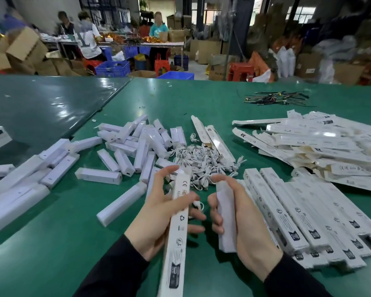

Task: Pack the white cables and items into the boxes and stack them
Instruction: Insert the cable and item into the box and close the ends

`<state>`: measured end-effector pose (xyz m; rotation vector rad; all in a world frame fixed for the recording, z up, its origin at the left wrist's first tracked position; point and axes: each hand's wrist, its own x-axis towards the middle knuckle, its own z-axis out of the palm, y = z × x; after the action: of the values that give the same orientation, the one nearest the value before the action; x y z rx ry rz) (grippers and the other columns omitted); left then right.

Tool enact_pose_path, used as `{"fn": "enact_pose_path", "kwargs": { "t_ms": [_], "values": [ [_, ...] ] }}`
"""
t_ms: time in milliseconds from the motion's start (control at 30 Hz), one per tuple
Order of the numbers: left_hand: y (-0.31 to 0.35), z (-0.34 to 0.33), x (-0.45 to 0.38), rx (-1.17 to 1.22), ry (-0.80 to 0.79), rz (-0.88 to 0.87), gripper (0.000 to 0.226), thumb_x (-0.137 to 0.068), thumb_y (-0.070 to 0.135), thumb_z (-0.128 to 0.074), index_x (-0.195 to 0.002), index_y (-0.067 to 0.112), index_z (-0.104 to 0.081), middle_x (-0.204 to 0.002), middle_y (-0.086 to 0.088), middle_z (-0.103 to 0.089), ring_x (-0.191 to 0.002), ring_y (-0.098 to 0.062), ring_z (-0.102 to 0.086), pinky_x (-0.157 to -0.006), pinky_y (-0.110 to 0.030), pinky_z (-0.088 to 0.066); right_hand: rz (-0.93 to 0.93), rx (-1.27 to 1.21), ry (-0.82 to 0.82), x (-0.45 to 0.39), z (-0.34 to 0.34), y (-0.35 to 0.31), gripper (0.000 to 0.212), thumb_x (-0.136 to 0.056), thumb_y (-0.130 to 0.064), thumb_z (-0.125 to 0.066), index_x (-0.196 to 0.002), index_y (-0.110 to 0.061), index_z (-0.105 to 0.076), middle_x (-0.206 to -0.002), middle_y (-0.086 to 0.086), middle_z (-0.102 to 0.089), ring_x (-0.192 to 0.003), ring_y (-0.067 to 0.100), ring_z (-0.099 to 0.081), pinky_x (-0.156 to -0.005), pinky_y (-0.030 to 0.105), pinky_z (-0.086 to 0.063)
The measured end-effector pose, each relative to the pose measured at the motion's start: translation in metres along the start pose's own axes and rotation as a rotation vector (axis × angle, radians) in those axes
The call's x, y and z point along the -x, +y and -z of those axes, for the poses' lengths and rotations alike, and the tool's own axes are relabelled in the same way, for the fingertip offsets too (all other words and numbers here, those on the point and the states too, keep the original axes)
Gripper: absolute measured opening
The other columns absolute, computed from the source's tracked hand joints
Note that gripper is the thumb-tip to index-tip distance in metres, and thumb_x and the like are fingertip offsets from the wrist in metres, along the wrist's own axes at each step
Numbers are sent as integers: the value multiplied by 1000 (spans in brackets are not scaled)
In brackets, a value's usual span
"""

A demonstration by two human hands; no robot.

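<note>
our left hand (159, 213) curls round a long white box (176, 236) near centre; our right hand (242, 221) grips a white item (226, 219) just beside it. white cables (204, 159) lie heaped beyond, packed boxes (304, 213) stacked right.

The long white printed cardboard box (177, 226) is looking matt, while the white rectangular plastic bar (226, 219) is showing a smooth, faintly frosted skin. The smooth green table mat (77, 243) is glaring glossily at far left.
</note>
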<state>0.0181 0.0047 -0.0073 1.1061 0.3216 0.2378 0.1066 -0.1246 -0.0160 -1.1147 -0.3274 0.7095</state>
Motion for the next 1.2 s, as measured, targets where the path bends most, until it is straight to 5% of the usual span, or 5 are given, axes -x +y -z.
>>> {"fn": "enact_pose_path", "kwargs": {
  "t_ms": [200, 367, 633, 1033, 1200],
  "values": [
    [3, -1, -3, 6, -73, 129, 26, -99, 18, -42, -122, 23, -52, -87, -18, -61, -42, -21, -41, -35, -20, -35, 129, -61, 15, 1, 6, -15, 25, -101, -18, -41, -119, -21, -59, -86, 5, -70, -64, 16, -62, -52, 23, -50],
    [6, 3, 6, -148, -240, 71, 49, -81, 13, -61, -129, 22, -52, -111, -15, -69, -66, -34, -66, -49, -37, -57, 193, 29, 54, 2, 8, -27, 32, -91, -33, -49, -122, -28, -54, -109, -1, -74, -91, 20, -73, -57, 24, -55],
    [7, 5, 5, -46, -226, 301, 57, -71, 16, -60, -128, 21, -60, -99, -17, -66, -55, -23, -52, -38, -25, -45, 64, 21, 166, 0, 11, -29, 19, -96, -28, -51, -108, -15, -56, -80, 10, -72, -36, 13, -47, -33, 22, -37],
    [10, 0, 13, -427, -268, 94, 69, -72, 18, -70, -135, 36, -49, -124, 3, -58, -80, -2, -65, -64, -16, -52, -73, -28, 30, -2, 12, -25, 33, -77, -39, -60, -90, -9, -58, -54, 2, -39, -34, 13, -32, -33, 20, -28],
    [22, -3, 0, -419, -278, 220, 55, -98, -7, -26, -140, 25, -39, -84, -16, -64, -50, -13, -52, -48, -21, -48, -76, -70, 96, -5, 13, -22, 25, -88, -36, -51, -79, -13, -46, -55, 2, -32, -43, 13, -25, -38, 22, -23]
  ]
}}
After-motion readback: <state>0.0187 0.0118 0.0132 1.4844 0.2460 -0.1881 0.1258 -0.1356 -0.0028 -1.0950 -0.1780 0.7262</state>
